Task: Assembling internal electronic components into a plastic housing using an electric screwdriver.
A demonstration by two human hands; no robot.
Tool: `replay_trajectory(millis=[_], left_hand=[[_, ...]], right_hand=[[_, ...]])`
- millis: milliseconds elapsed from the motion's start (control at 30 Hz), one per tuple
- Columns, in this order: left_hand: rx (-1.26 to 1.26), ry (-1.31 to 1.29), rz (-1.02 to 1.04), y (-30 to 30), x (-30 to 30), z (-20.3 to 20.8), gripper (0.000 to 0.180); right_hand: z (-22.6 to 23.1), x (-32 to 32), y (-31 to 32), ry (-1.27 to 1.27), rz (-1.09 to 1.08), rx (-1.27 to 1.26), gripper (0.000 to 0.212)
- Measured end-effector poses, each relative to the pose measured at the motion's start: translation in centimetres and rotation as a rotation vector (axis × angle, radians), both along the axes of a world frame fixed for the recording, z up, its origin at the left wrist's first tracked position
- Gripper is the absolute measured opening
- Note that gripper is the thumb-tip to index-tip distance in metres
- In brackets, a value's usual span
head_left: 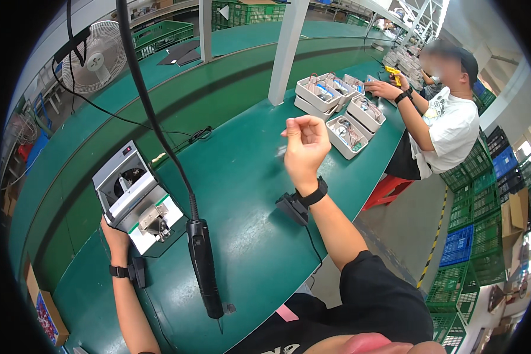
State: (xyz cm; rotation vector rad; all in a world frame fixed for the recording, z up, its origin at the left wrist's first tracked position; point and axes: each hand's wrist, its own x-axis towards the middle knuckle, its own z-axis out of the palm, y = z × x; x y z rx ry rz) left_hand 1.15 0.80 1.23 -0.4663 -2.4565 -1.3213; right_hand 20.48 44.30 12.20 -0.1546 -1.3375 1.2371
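Note:
At the left of the green bench stands a grey and white boxy machine (137,196), probably a screw feeder, with an opening on top and a metal mechanism on its front. My left hand (115,239) is against its near left side; most of the fingers are hidden behind it. Out over the middle of the bench, my right hand (305,147) is raised with its fingers curled in. Whatever those fingers may hold is hidden; a small blurred patch shows beside them. Between my arms a black electric screwdriver (204,265) hangs tip down from its cable.
Beyond my right hand, white trays (347,137) hold wired parts. A co-worker (451,127) there holds a yellow tool (392,71). A white post (286,56) rises from the bench (242,177). A fan (95,58) stands far left, a small-parts box (48,315) near left.

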Motion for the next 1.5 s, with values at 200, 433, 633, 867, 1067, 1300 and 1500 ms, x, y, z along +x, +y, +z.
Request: replay_trajectory(millis=[200,433,633,867,1067,1300,1500], left_hand=[[0.017,0.008,0.005,-0.9,-0.9,-1.0,0.036],[0.025,-0.024,-0.036,-1.3,-1.7,-1.8,0.037],[-0.026,-0.019,0.052,-0.8,-0.9,-1.2,0.036],[-0.059,-0.012,0.041,-1.3,-0.9,-1.4,0.036],[-0.036,-0.004,0.049,-1.7,-1.1,-1.4,0.037],[-0.049,-0.007,0.043,-0.2,0.0,-0.2,0.037],[-0.062,0.015,0.025,-1.2,-0.9,-1.1,0.035]], right_hand=[[-0.6,-0.7,0.2,-0.012,0.206,-0.152,0.014],[-1.4,-0.9,-0.5,-0.118,0.215,-0.043,0.014],[-1.5,-1.1,0.0,-0.195,0.174,-0.003,0.012],[-1.8,-1.0,-0.2,-0.339,0.189,0.056,0.012],[-2.3,-0.8,0.3,-0.843,0.322,0.355,0.012],[-3.0,-0.5,0.3,-1.007,0.313,0.576,0.017],[-3.2,-0.2,0.1,-1.077,0.293,0.668,0.02]])
